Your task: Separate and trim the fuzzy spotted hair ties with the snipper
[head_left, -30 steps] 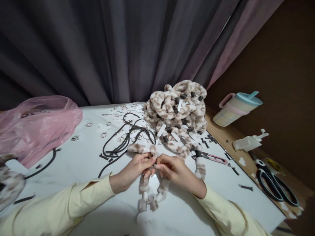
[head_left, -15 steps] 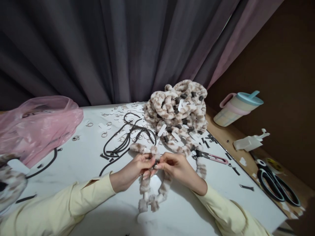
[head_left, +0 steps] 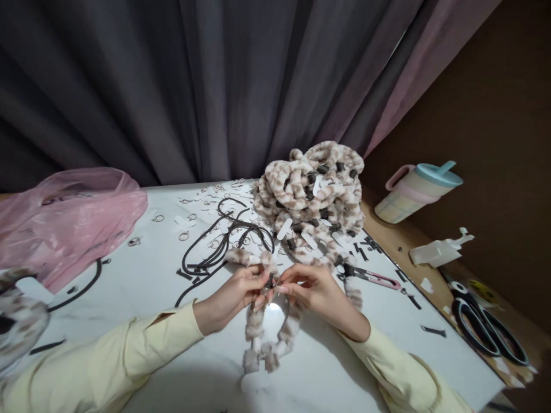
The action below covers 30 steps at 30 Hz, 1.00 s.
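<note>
My left hand point(head_left: 247, 291) is closed on a fluffy brown-and-white plush cord point(head_left: 253, 328), near a dark wrapped band point(head_left: 269, 281) at its join. The cord hangs in a loop below my fingers onto the table. Just right of the band, my right hand point(head_left: 312, 292) is pinched, thumb against fingertips. What lies in that pinch is too small to make out. Behind my hands rises a large pile of similar plush cords point(head_left: 318, 195) with dark wrapped bands and white tags. Long black cords point(head_left: 221, 246) lie in loops beyond my left hand.
On the white table point(head_left: 181, 367) lie metal clasps point(head_left: 183, 236), black cord scraps point(head_left: 434, 331) and pink-handled snips point(head_left: 379, 279). A pink plastic bag point(head_left: 81, 218) is at left. At right are a tumbler point(head_left: 407, 198), a white bottle point(head_left: 437, 252) and black scissors point(head_left: 477, 327).
My right hand has shifted slightly right, away from the dark band, widening the gap between my hands. The left hand keeps its hold on the plush cord.
</note>
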Available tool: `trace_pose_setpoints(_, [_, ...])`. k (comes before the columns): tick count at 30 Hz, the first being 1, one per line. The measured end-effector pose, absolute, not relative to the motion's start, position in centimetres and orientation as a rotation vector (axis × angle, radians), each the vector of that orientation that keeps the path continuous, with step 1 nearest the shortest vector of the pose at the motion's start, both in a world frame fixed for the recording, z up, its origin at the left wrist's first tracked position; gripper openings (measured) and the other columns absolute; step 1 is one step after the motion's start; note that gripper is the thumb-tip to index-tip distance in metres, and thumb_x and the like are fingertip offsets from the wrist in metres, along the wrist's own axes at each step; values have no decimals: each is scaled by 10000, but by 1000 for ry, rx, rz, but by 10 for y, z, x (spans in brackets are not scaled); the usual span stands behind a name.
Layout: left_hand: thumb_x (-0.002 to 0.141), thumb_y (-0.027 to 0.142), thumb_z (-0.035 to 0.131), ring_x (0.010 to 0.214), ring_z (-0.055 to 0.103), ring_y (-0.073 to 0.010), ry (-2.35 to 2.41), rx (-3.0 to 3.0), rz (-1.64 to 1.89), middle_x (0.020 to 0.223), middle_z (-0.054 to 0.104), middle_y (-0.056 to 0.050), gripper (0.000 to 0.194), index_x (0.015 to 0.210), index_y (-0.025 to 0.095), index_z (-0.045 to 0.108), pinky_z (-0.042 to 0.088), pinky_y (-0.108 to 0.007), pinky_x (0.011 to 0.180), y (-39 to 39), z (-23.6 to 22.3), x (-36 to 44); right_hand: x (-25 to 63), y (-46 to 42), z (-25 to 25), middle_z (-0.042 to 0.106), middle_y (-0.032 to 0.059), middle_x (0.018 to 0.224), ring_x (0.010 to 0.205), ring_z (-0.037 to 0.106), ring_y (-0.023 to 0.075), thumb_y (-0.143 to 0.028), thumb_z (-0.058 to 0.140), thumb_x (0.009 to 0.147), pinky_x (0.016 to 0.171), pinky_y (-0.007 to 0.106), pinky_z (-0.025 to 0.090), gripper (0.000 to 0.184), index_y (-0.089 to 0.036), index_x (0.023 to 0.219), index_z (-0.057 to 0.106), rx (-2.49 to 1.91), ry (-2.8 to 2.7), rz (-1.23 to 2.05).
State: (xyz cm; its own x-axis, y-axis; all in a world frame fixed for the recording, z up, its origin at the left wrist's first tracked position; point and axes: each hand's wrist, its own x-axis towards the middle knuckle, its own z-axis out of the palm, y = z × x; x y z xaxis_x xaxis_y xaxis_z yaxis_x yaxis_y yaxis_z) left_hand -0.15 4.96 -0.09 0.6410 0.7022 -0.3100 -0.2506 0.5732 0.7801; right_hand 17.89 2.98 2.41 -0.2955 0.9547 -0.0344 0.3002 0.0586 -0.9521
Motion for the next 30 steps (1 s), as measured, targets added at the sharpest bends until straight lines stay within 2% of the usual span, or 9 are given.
trace_pose_setpoints(3, [790, 310, 651, 500, 417, -52, 663, 800, 595, 639, 569, 7, 197, 777, 138, 555, 324, -174, 514, 48, 1, -1, 176, 28, 20, 645, 39, 683, 621, 569, 140, -446, 625, 797, 526, 226, 416, 290, -171, 704, 625, -1218, -1837, 979])
trace_pose_setpoints(10, [775, 367, 655, 447, 352, -44, 658, 915, 554, 613, 563, 9, 260, 781, 130, 547, 265, -196, 480, 49, 2, 1, 174, 30, 16, 590, 11, 615, 565, 518, 120, -429, 589, 834, 522, 223, 388, 310, -173, 659, 574, -1192, -1924, 735])
trace_pose_setpoints(16, [777, 426, 643, 429, 317, -40, 682, 919, 535, 588, 565, 15, 307, 784, 139, 534, 223, -201, 472, 48, 1, 1, 178, 29, 17, 577, 27, 676, 603, 517, 125, -329, 505, 904, 553, 220, 386, 225, -174, 747, 553, -1081, -2096, 657])
trace_pose_setpoints(21, [759, 502, 633, 413, 320, -42, 741, 945, 577, 546, 496, 45, 374, 743, 144, 525, 230, -205, 458, 47, -3, 3, 178, 21, 27, 548, 45, 752, 607, 476, 140, -227, 401, 922, 537, 246, 343, 153, -178, 808, 490, -1106, -2425, 560])
trace_pose_setpoints(25, [809, 515, 563, 417, 318, -38, 747, 990, 570, 585, 552, 9, 387, 736, 138, 511, 234, -196, 453, 46, -2, 3, 179, 20, 25, 539, 40, 731, 596, 475, 143, -133, 364, 889, 540, 244, 344, 146, -183, 809, 474, -1103, -2401, 603])
trace_pose_setpoints(30, [829, 492, 545, 410, 311, -33, 756, 984, 607, 570, 530, 21, 371, 735, 137, 497, 214, -186, 429, 44, 1, 5, 179, 23, 13, 565, 35, 702, 597, 507, 144, -125, 407, 881, 549, 234, 361, 139, -185, 792, 495, -1145, -2254, 692])
